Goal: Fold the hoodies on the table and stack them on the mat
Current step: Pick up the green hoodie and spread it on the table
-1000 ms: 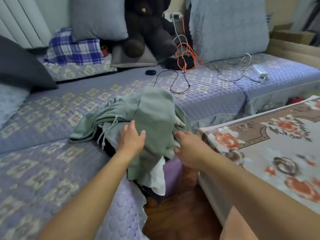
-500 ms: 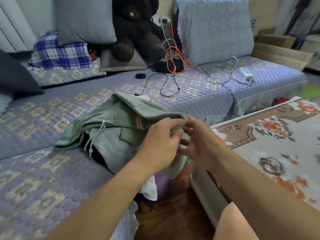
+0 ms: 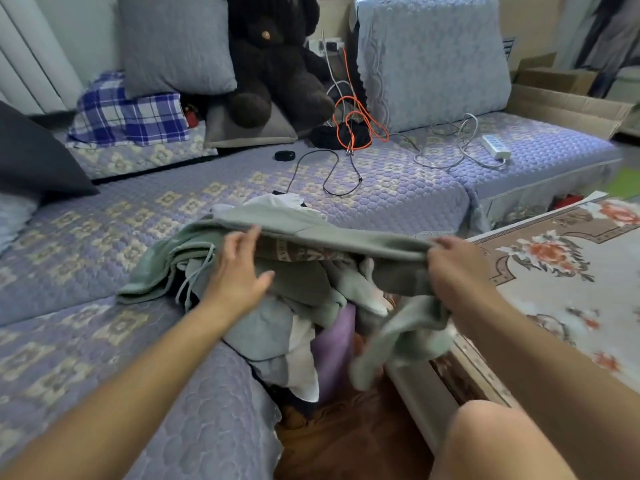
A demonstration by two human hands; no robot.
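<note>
At the centre of the frame, the green hoodie [image 3: 346, 244] is stretched with its long axis running left to right, one edge pulled taut between both hands above a heap of clothes [image 3: 277, 327]. The left hand [image 3: 239, 271] pinches that edge with fingers curled over it; the right hand [image 3: 457, 268] grips the other end, beside the floral mat [image 3: 571, 271] at right.

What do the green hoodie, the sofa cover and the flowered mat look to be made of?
Green hoodie: soft matte knit, likely cotton fleece; it drapes limply between both hands.
Sofa cover: quilted lilac fabric; stitched honeycomb puffs show.
Mat: thin printed textile, short-piled or flat; the flower pattern lies smooth, fibre unclear.
</note>
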